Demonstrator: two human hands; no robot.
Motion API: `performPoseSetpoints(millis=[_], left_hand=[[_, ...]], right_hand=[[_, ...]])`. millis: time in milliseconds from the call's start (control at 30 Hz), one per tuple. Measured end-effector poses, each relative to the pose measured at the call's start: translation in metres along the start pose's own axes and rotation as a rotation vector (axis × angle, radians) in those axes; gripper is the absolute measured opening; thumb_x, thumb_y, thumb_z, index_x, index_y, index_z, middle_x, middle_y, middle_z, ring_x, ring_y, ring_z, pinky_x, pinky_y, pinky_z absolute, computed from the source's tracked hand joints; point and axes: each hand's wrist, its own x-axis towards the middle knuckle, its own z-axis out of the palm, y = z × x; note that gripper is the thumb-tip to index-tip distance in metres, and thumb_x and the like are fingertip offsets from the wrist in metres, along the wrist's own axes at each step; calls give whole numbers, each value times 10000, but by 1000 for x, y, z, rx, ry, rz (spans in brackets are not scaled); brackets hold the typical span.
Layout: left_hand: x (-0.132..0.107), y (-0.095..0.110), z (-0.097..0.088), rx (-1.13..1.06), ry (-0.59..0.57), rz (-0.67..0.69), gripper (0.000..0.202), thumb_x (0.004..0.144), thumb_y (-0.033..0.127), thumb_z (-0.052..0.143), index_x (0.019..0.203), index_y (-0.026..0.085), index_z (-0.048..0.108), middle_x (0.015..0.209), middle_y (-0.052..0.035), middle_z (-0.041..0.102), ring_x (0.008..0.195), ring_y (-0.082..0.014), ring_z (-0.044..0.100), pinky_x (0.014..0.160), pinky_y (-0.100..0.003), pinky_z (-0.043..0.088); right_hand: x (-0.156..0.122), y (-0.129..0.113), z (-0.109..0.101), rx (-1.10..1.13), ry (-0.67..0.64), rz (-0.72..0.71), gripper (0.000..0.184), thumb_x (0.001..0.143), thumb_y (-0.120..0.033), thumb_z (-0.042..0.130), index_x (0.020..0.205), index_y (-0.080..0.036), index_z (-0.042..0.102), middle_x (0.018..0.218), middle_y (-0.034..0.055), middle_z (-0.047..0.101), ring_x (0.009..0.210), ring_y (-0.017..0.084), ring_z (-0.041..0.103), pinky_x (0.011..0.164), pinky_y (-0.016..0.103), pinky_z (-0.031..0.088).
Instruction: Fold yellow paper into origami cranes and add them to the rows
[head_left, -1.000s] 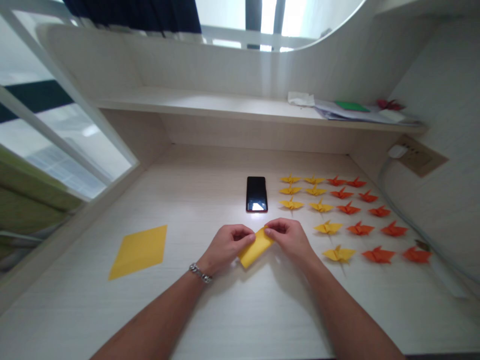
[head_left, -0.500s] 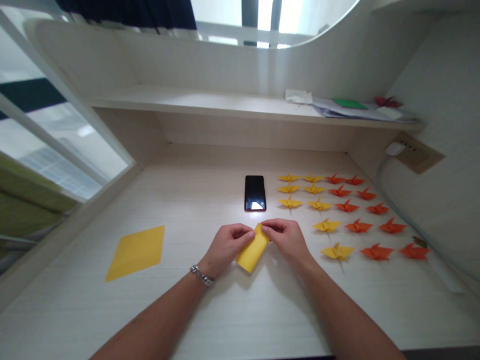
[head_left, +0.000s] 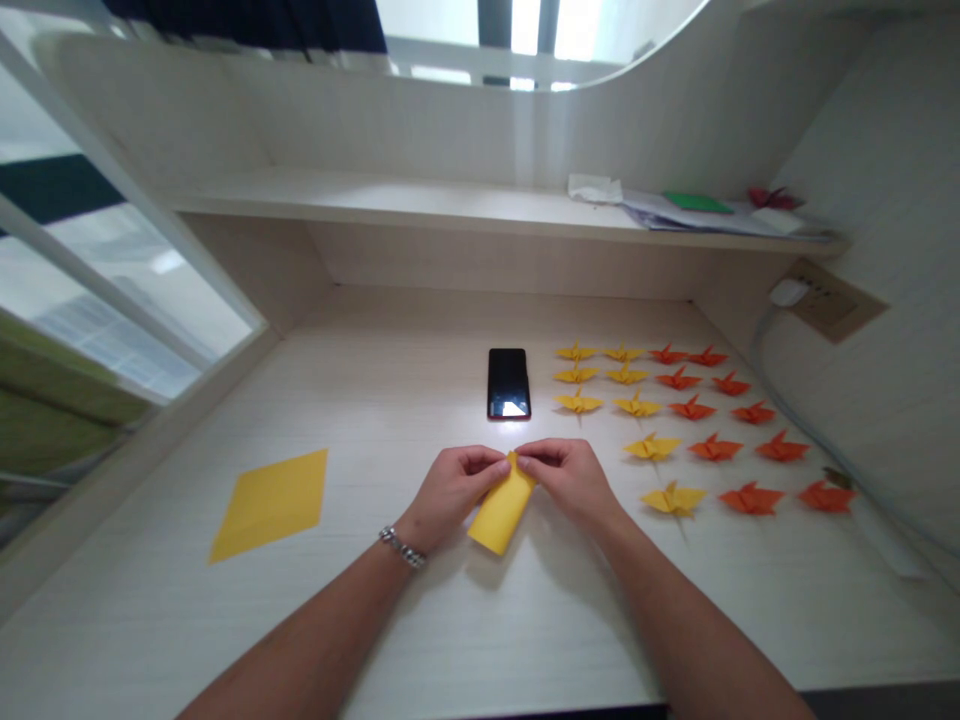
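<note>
A folded yellow paper (head_left: 500, 512) lies on the pale wooden desk (head_left: 375, 400), its far end raised between my hands. My left hand (head_left: 452, 488), with a metal watch at the wrist, pinches that end from the left. My right hand (head_left: 571, 478) pinches the same end from the right. Fingertips of both hands meet at the paper's top edge. The near end of the paper points toward me.
A flat yellow paper sheet (head_left: 271, 502) lies at the left. A black phone (head_left: 508, 382) lies beyond my hands. Rows of several yellow cranes (head_left: 637, 406) and orange cranes (head_left: 716, 447) fill the right side. A shelf (head_left: 450, 205) carries papers; a wall socket (head_left: 817, 298) has a cable.
My hands have drawn closer together at the paper's far end, and the folded paper has turned to point more toward me.
</note>
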Motion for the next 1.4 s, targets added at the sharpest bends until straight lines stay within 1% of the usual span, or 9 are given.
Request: performPoseSetpoints(millis=[367,767,1033,1233,1400], left_hand=[[0,-1,-1,-9,5,-37,250,705,335,717,847,129,722,796,-67,720,694,-165,626,617,-254,491],[1,-3,-1,-24,-1,-50,249,704,322,723,860,128,720,799,-67,718,680,-154,623,608,-246,483],[0,-1,0,39,-10,-25,294,744,370,674,914,135,727,829,-82,725,704,-175,633,617,-266,496],[0,-1,0,29,-8,-22,272,747,364,676,902,149,734,822,-66,730,701,-166,633,619,-251,490],[0,0,1,52,-7,-27,280,752,371,668,902,143,733,812,-71,729,682,-166,627,601,-255,485]], right_hand=[[0,0,0,8,-4,32,200,722,-246,646,878,-171,747,866,71,746,798,216,680,746,334,523],[0,-1,-1,14,-4,46,207,715,-239,649,883,-165,746,874,75,745,807,221,680,757,336,523],[1,-1,-1,-15,-7,22,210,728,-264,633,881,-175,747,863,69,746,793,220,679,739,340,524],[0,-1,-1,-12,-3,26,205,728,-259,631,877,-179,747,853,63,746,788,216,678,727,329,524],[0,-2,-1,-13,-5,13,198,737,-253,627,875,-179,749,851,61,746,788,211,677,729,322,517]])
